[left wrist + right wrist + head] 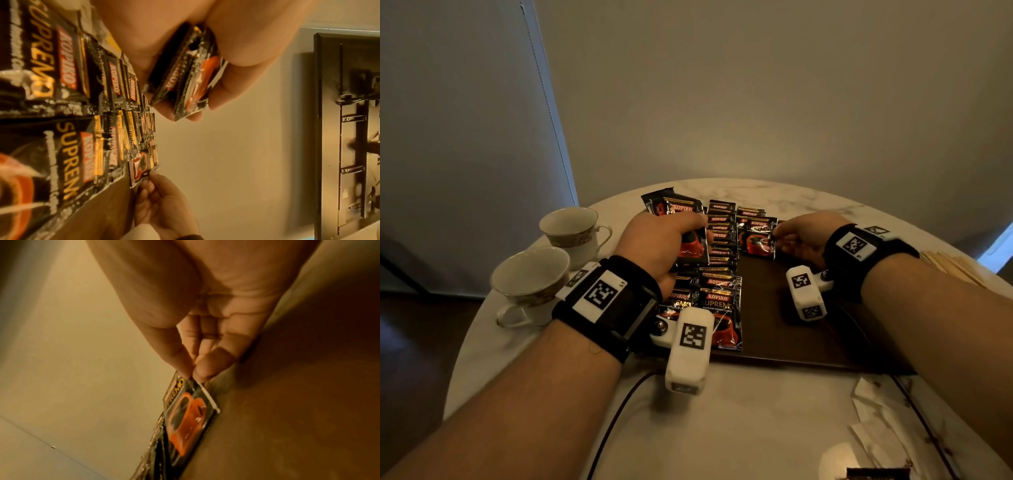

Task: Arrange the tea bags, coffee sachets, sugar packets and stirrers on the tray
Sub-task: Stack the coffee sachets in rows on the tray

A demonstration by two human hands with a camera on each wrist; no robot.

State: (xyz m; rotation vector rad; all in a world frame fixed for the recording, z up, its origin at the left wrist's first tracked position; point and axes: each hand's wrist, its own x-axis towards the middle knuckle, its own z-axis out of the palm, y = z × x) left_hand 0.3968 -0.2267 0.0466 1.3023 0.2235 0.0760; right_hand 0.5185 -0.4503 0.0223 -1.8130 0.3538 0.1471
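Black-and-red coffee sachets [720, 301] lay flat in overlapping rows on the tray's [791, 329] left part, long axes near-to-far w/ logos far, while left hand [654, 246] fingers clamped a small stack and right hand [803, 236] fingers pinched one sachet's [755, 238] right edge.

Two empty teacups, one [570, 227] behind the other [529, 279], stand at the left edge of a round marble table [739, 421]. A dark cable [616, 418] crosses its near side. Plain wall [756, 85] behind.
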